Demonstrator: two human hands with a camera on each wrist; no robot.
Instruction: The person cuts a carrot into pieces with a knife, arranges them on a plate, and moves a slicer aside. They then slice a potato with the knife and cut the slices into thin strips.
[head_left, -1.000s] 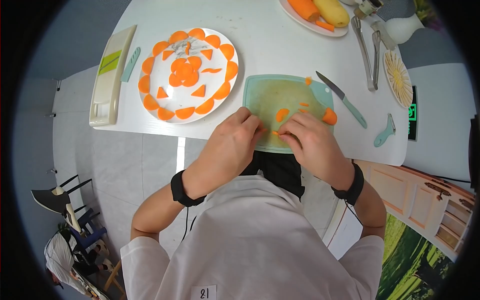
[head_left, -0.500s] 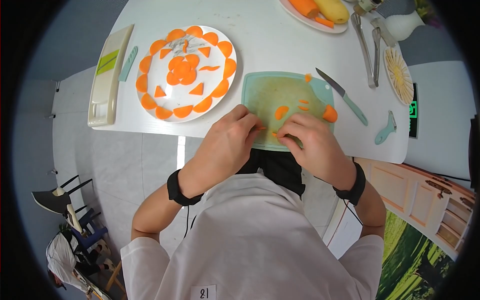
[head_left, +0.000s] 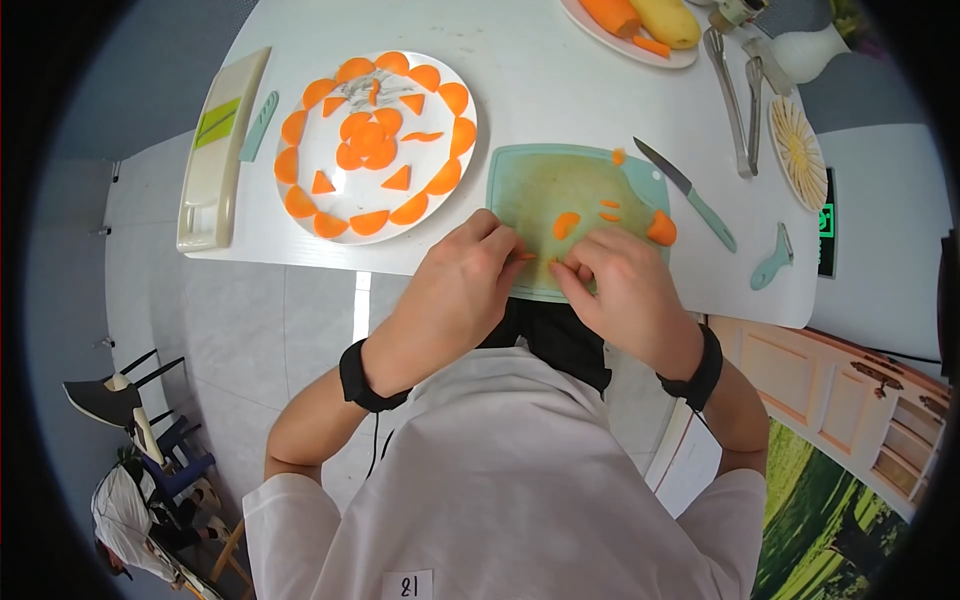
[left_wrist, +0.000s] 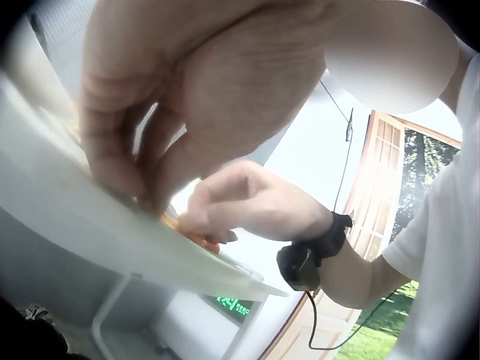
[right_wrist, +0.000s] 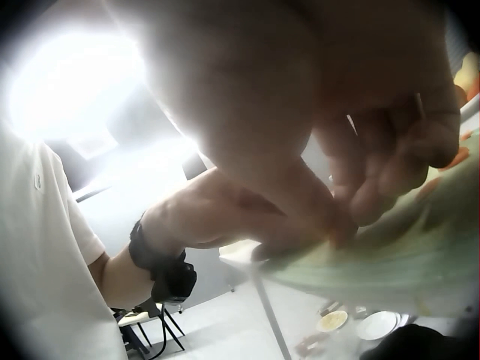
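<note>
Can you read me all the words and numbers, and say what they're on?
"81" in this picture: black digits on the white rectangular label on the white short-sleeved shirt; turned upside down, it reads "18".
Glowing green characters on the black rectangular sign: too blurred to read.
I can't make out any others.

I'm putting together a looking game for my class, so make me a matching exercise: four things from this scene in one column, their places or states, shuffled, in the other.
1. knife
2. big plate
3. slicer
4. left hand

A. pinching an orange sliver
B. at the left side of the table, with a green panel
C. lying just right of the cutting board
D. bearing a ring of orange half-rounds

Right pairs: 1-C, 2-D, 3-B, 4-A
</note>
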